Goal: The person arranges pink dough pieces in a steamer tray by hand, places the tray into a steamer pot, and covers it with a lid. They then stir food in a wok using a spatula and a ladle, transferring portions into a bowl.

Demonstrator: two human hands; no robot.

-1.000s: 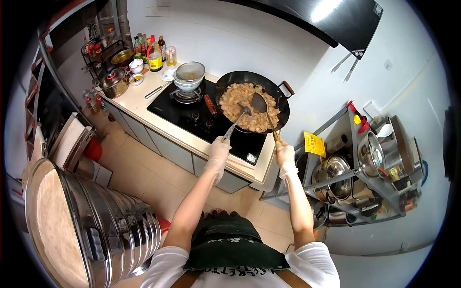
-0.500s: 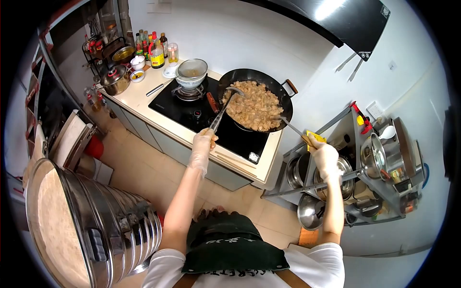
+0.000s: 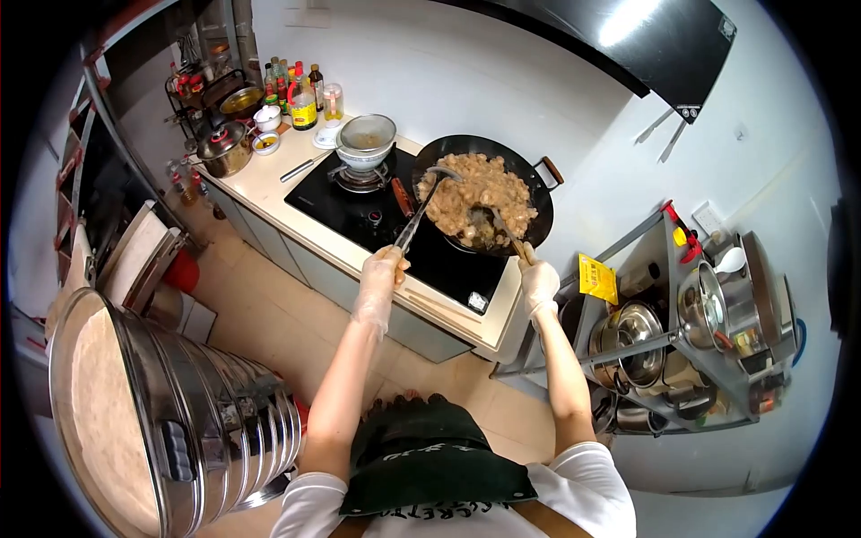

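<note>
A black wok (image 3: 544, 199) sits on the cooktop, filled with browned chunks of food (image 3: 489, 184). My left hand (image 3: 384, 272), in a clear glove, is closed round the handle of a metal ladle (image 3: 414, 224), whose head rests in the food at the wok's left side. Also gloved, my right hand (image 3: 538, 278) grips the handle of a spatula (image 3: 511, 235) that reaches into the food near the wok's front edge. Dark wok surface shows around the spatula's end, and its blade is partly hidden by the food.
Left of the wok, a bowl with a strainer (image 3: 366, 143) stands on the other burner. Bottles (image 3: 303, 103) and a lidded pot (image 3: 224, 150) line the counter's back left. A metal rack (image 3: 628, 350) holds bowls at right. Stacked steamers (image 3: 215, 412) stand at lower left.
My right hand has moved left and closer to the wok, pushing the spatula deeper into the food, where a gap has opened. My left hand has barely moved.
</note>
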